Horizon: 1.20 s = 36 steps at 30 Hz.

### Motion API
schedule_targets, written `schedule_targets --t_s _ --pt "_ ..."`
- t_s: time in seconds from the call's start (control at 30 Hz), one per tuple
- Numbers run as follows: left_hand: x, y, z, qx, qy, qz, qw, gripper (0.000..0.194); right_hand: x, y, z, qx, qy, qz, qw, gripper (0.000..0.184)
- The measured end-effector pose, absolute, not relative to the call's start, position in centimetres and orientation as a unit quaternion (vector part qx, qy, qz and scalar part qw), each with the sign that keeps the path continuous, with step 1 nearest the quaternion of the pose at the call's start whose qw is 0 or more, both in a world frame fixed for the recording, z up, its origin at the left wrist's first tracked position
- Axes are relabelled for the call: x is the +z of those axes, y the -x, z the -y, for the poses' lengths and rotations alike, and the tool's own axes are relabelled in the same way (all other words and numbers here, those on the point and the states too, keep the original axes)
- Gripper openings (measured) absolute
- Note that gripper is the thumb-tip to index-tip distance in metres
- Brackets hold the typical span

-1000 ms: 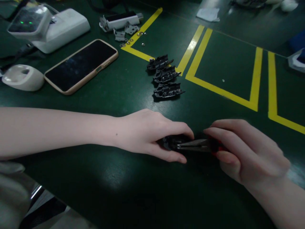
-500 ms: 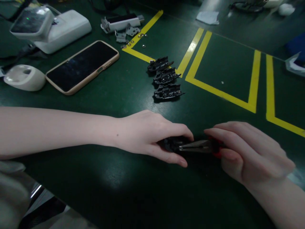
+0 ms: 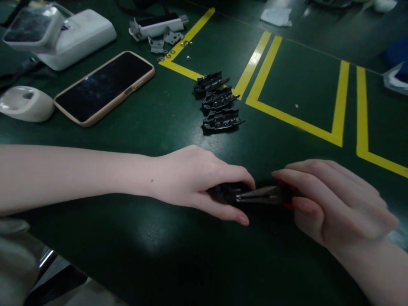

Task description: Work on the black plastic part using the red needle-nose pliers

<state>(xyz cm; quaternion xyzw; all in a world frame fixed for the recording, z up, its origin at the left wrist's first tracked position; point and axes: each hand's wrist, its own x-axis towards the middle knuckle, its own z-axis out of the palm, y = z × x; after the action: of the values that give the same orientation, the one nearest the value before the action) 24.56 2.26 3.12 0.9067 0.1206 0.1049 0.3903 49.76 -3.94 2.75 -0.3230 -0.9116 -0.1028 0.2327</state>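
Note:
My left hand (image 3: 204, 178) lies over a small black plastic part (image 3: 226, 193) on the green table, gripping it between thumb and fingers; most of the part is hidden under the hand. In my right hand (image 3: 334, 204) is a pair of needle-nose pliers (image 3: 263, 194) with red handles, the fingers wrapped round them. The plier tips touch the right end of the black part; whether they pinch anything there I cannot make out. Beyond my left hand, three similar black parts (image 3: 221, 120) sit in a row.
At the left lie a phone (image 3: 106, 87), a cream-coloured rounded object (image 3: 27, 104) and a white device with a tilted screen (image 3: 76, 38). Metal brackets (image 3: 157, 45), several small rings (image 3: 188, 58) and a white stick-shaped gadget (image 3: 159, 25) are farther back. Yellow tape (image 3: 296, 123) marks the table.
Both hands stay almost where they were, still on the black part and the pliers. My left thumb has dropped slightly away from the part. The whole view shifts a little.

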Motion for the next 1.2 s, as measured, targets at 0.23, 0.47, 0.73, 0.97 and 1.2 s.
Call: schedule_targets --t_s 0.23,0.47,0.73,0.97,1.2 --pt "3.16 -24.59 -2.26 0.105 -0.908 -0.121 0.388 0.042 2.89 -50.07 3.63 -0.117 0.305 0.915 0.236 0.034" --pt "3.17 -24.62 -2.18 0.080 -0.919 -0.121 0.366 0.041 3.04 -49.70 3.76 -0.115 0.300 0.918 0.235 0.034" --pt "2.94 -24.62 -2.02 0.084 -0.939 -0.111 0.314 0.043 3.16 -49.19 3.83 -0.121 0.282 0.922 0.236 0.030" --pt "3.12 -24.54 -2.16 0.082 -0.924 -0.111 0.356 0.043 3.27 -49.61 3.79 -0.119 0.297 0.920 0.225 0.024" --pt "3.17 -24.55 -2.22 0.081 -0.922 -0.112 0.363 0.042 3.11 -50.05 3.78 -0.102 0.310 0.918 0.225 0.019"
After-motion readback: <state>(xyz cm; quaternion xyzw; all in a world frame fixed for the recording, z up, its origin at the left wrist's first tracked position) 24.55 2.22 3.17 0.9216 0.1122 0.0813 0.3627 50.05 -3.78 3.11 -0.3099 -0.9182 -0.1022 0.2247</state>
